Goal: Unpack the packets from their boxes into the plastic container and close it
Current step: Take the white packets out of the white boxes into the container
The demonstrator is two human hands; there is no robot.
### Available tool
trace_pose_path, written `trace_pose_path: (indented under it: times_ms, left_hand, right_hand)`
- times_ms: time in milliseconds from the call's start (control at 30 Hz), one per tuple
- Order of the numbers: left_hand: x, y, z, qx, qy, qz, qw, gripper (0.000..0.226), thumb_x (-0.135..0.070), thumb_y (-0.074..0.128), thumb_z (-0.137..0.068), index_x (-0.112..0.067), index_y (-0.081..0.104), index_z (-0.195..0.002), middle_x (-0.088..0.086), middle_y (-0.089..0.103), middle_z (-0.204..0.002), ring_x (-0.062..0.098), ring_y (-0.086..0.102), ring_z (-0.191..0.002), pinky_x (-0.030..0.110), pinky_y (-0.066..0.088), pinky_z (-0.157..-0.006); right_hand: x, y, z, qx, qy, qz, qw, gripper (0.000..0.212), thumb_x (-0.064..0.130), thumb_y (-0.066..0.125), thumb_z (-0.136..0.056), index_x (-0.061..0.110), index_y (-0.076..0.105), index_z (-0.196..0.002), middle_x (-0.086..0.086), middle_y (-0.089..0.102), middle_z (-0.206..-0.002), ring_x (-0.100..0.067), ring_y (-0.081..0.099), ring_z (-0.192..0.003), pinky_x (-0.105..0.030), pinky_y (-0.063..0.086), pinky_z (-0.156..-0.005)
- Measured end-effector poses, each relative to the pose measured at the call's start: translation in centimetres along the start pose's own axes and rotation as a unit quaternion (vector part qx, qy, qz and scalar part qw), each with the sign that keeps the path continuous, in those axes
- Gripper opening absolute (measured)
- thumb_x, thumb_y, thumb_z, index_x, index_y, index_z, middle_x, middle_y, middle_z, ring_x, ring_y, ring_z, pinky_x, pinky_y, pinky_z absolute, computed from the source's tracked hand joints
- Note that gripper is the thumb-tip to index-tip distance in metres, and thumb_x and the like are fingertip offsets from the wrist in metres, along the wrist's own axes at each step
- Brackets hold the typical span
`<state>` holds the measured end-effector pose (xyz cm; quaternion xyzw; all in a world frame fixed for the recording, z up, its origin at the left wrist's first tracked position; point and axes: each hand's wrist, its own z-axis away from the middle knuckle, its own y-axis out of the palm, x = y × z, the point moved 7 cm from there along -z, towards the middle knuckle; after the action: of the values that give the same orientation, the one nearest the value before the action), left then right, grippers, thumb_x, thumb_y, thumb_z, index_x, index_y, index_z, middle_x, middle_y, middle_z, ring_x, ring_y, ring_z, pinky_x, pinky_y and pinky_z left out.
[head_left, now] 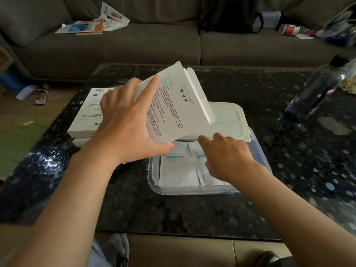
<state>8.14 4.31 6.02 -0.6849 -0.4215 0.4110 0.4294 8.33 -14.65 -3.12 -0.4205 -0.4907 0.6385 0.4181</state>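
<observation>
While the left hand (123,120) grips a tilted white box (179,105) over the plastic container (258,151) on the counter (192,209), the right hand (227,157) covers the packets (179,170); its fingers' grasp is hidden

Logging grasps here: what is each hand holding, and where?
Left hand grips the white box by its lower end. Right hand holds nothing clearly.

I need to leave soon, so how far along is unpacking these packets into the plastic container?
Done: two white packets already lie in the clear plastic container. In hand: the left hand tilts an opened white box over it while the right hand reaches inside. Left: the stacked boxes beside it look untouched, and the lid is off.
</observation>
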Motion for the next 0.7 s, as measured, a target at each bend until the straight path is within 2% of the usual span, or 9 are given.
trace_pose_path:
  times_ms: [33,100,133,200,267,500,600,700]
  left_hand:
    - [0.0,0.0,0.0,-0.002,0.0,0.0,1.0,0.13,-0.076,0.069,-0.048,-0.03,0.012,-0.155,0.005,0.029,-0.148,0.03,0.027,-0.138,0.055,0.022,-0.115]
    - [0.0,0.0,0.0,-0.007,0.001,0.001,1.0,0.129,-0.075,0.069,-0.048,-0.03,0.012,-0.155,0.005,0.029,-0.148,0.03,0.027,-0.138,0.055,0.022,-0.114]
    - [0.0,0.0,0.0,-0.008,0.001,0.002,1.0,0.129,-0.075,0.07,-0.048,-0.03,0.012,-0.155,0.005,0.029,-0.147,0.03,0.027,-0.137,0.055,0.022,-0.114]
    - [-0.1,0.0,-0.1,-0.007,0.0,0.001,1.0,0.13,-0.075,0.07,-0.048,-0.03,0.012,-0.155,0.004,0.03,-0.146,0.029,0.027,-0.137,0.054,0.022,-0.114]
    - [0.0,0.1,-0.1,-0.005,0.0,0.0,1.0,0.131,-0.076,0.071,-0.047,-0.03,0.012,-0.155,0.003,0.031,-0.145,0.029,0.028,-0.136,0.053,0.021,-0.113]
    - [-0.4,0.6,0.0,0.003,0.007,-0.006,1.0,0.132,-0.077,0.069,-0.046,-0.029,0.013,-0.155,0.004,0.031,-0.145,0.029,0.029,-0.136,0.053,0.022,-0.113]
    - [-0.7,0.8,0.1,0.006,0.016,-0.013,1.0,0.132,-0.077,0.069,-0.046,-0.029,0.012,-0.155,0.005,0.029,-0.147,0.03,0.029,-0.137,0.054,0.022,-0.113]
    - [-0.9,1.0,0.1,0.01,0.023,-0.016,1.0,0.132,-0.078,0.069,-0.046,-0.029,0.013,-0.154,0.005,0.029,-0.147,0.031,0.03,-0.135,0.054,0.022,-0.112]
  right_hand:
    - [0.4,0.6,-0.1,0.017,-0.032,-0.015,0.999,0.062,0.037,0.068,-0.093,0.031,0.038,-0.147,-0.006,0.054,-0.127,-0.025,0.061,-0.108,-0.039,0.057,-0.085]
    - [0.8,1.9,-0.1,0.076,-0.077,-0.049,0.993,0.07,0.05,0.063,-0.094,0.036,0.031,-0.154,-0.004,0.036,-0.155,-0.03,0.044,-0.137,-0.049,0.048,-0.106]
    - [0.8,2.4,-0.1,0.108,-0.087,-0.061,0.988,0.074,0.053,0.061,-0.095,0.036,0.026,-0.157,-0.002,0.027,-0.162,-0.031,0.034,-0.145,-0.05,0.041,-0.113]
    - [0.6,3.3,0.1,0.158,-0.081,-0.067,0.982,0.079,0.055,0.057,-0.096,0.034,0.016,-0.16,0.0,0.015,-0.168,-0.031,0.026,-0.15,-0.049,0.032,-0.118]
    - [0.4,3.6,0.1,0.177,-0.067,-0.067,0.98,0.081,0.056,0.056,-0.096,0.031,0.015,-0.161,-0.001,0.017,-0.167,-0.033,0.031,-0.148,-0.049,0.035,-0.117]
    - [0.2,3.9,0.0,0.188,-0.019,-0.072,0.979,0.07,0.055,0.064,-0.091,0.017,0.04,-0.145,-0.009,0.046,-0.145,-0.032,0.056,-0.122,-0.047,0.044,-0.11]
    - [-0.4,4.0,0.1,0.187,0.019,-0.067,0.98,0.079,0.062,0.065,-0.087,0.017,0.037,-0.145,-0.013,0.047,-0.138,-0.032,0.058,-0.117,-0.045,0.051,-0.102]
    - [-0.9,4.2,0.2,0.194,0.051,-0.054,0.978,0.089,0.068,0.062,-0.086,0.016,0.03,-0.15,-0.015,0.047,-0.138,-0.032,0.057,-0.119,-0.049,0.05,-0.104]
